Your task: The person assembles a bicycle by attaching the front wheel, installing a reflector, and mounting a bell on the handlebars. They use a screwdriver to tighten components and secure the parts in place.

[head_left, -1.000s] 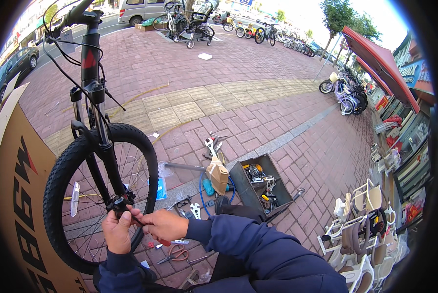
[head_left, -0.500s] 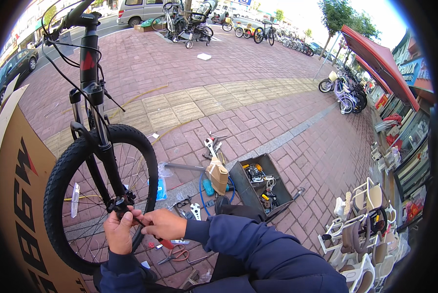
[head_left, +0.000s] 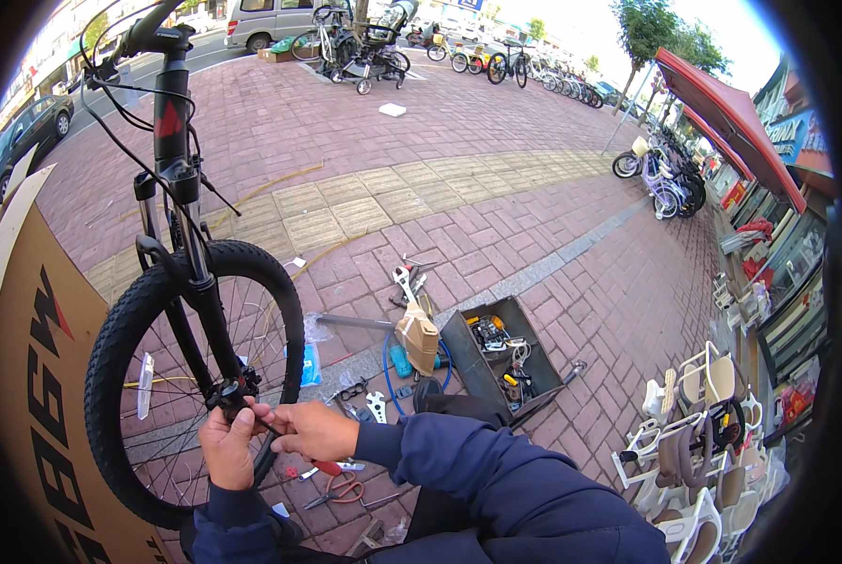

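Note:
A black bicycle front wheel [head_left: 101,367] stands upright at the left, under a black suspension fork [head_left: 212,324]. My left hand [head_left: 227,451] is closed, thumb and fingers pinching a black fitting [head_left: 230,399] at the fork's lower end by the hub. From the right, my right hand [head_left: 316,432] is wrapped round a tool with a thin dark shaft and a red handle [head_left: 327,467]; the palm hides its middle. The shaft points toward the fitting between my left fingers. Whether the tip touches it is hidden.
Red-handled pliers [head_left: 344,488], a wrench [head_left: 376,406] and an adjustable wrench [head_left: 404,280] lie on the paving. An open metal toolbox [head_left: 459,352] stands to the right. A cardboard box [head_left: 17,282] flanks the wheel. White child seats [head_left: 698,451] are piled at right.
The red handle under my right hand has shifted slightly and shows at a flatter angle. Both hands stay in the same place at the fork's lower end.

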A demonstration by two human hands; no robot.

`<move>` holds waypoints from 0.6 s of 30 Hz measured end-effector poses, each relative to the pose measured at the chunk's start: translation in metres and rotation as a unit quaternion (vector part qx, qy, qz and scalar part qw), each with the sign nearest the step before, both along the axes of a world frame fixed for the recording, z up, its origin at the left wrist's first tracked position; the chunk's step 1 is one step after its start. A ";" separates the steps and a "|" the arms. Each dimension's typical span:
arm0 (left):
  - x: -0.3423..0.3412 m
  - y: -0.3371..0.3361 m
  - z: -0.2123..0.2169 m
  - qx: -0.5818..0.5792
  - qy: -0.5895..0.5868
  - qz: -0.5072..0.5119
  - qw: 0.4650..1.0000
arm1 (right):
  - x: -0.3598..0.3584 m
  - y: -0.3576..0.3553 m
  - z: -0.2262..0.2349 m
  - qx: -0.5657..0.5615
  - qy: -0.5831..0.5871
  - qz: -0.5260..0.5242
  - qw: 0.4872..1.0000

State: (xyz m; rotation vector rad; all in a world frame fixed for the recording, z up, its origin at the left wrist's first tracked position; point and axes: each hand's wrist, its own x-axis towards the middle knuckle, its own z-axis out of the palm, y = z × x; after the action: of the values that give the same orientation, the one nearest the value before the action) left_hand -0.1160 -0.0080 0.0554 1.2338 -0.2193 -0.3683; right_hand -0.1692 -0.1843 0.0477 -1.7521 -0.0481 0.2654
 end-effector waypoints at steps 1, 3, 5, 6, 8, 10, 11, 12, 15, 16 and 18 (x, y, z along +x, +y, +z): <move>0.000 0.000 0.000 -0.001 0.002 -0.001 1.000 | 0.000 0.000 -0.001 -0.010 0.005 0.005 1.000; 0.000 0.000 -0.001 0.001 0.004 -0.003 1.000 | 0.002 0.001 -0.003 0.012 0.019 0.034 0.999; -0.001 0.000 -0.002 0.008 0.004 -0.004 1.000 | 0.003 0.001 -0.004 -0.021 0.007 0.031 0.999; -0.001 0.000 -0.002 0.006 0.004 -0.003 1.000 | 0.003 0.002 -0.004 -0.035 0.003 0.026 0.999; -0.001 0.000 -0.002 0.003 0.004 0.000 1.000 | 0.003 0.002 -0.003 -0.092 -0.030 0.027 0.995; 0.000 0.000 -0.002 0.004 0.004 0.001 1.000 | 0.002 0.001 -0.002 -0.081 -0.037 0.021 0.996; 0.000 0.000 -0.002 0.004 0.004 0.001 1.000 | 0.001 0.001 -0.001 -0.041 -0.027 0.015 0.999; 0.000 0.000 -0.001 0.006 0.004 0.000 1.000 | 0.001 0.001 0.000 0.029 -0.028 0.026 0.999; -0.001 0.000 -0.001 0.009 0.002 -0.002 1.000 | 0.002 0.000 0.001 -0.005 0.016 0.049 0.999; -0.001 0.000 -0.001 0.007 0.001 -0.001 1.000 | 0.002 0.001 0.001 -0.027 0.015 0.052 0.998; -0.002 0.000 -0.001 0.008 -0.002 0.004 1.000 | 0.002 0.001 0.000 -0.064 0.024 0.038 0.997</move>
State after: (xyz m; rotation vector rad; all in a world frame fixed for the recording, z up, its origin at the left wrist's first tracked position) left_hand -0.1176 -0.0083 0.0543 1.2512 -0.2154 -0.3619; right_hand -0.1672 -0.1833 0.0474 -1.8726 -0.0640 0.3717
